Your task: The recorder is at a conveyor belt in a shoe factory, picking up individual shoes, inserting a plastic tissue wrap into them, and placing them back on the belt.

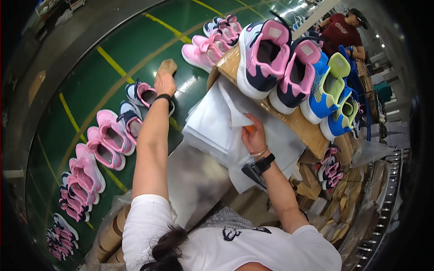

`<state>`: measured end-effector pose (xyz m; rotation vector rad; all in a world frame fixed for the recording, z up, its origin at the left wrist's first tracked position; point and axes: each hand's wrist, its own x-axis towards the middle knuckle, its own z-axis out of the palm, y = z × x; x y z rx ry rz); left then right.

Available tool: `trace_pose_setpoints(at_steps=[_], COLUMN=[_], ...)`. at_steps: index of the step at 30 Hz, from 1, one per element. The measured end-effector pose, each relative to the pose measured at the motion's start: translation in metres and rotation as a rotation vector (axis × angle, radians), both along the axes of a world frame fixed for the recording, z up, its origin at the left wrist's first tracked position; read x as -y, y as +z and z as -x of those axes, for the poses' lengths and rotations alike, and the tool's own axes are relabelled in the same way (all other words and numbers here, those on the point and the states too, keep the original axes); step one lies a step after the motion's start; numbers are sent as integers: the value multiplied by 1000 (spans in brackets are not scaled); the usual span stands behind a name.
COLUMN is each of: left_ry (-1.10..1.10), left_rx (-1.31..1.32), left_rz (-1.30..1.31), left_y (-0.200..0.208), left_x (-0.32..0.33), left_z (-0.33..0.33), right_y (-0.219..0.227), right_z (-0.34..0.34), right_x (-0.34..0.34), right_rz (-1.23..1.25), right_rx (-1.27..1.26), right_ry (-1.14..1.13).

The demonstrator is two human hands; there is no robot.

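My left hand (165, 84) is stretched out over the green belt, closed on a small tan piece (167, 67) that looks like folded paper or card. Just below it stands a navy and pink sneaker (147, 95). My right hand (256, 136) pinches the edge of a white paper sheet (235, 106) at a stack of such sheets (205, 128). Something small and orange (249, 129) shows at its fingers; I cannot make out what it is. Above the stack, navy and pink sneakers (266, 56) stand on a cardboard box (294, 119).
Pink sneakers (88, 169) line the green belt (81, 104) on the left. Blue and lime sneakers (323, 88) stand farther along the box. On the right are tan paper inserts (348, 203) and a metal roller track (384, 203). A person in a dark red shirt (340, 34) stands at far right.
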<state>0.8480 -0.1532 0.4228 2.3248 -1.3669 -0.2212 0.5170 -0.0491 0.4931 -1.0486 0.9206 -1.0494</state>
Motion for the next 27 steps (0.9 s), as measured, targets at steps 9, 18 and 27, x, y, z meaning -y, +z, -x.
trace_pose_setpoints(at_steps=[9, 18, 27], left_ry=[-20, -180, -189], left_rx=[-34, -1464, -713], left_rz=[216, 234, 686], left_y=[65, 192, 230], left_x=[-20, -217, -305], left_z=[-5, 4, -6], right_y=[15, 144, 188], right_z=[-16, -143, -181], right_x=[-6, -63, -76], right_rz=[129, 1022, 1302], right_rx=[-84, -278, -638], right_ry=[-89, 429, 261])
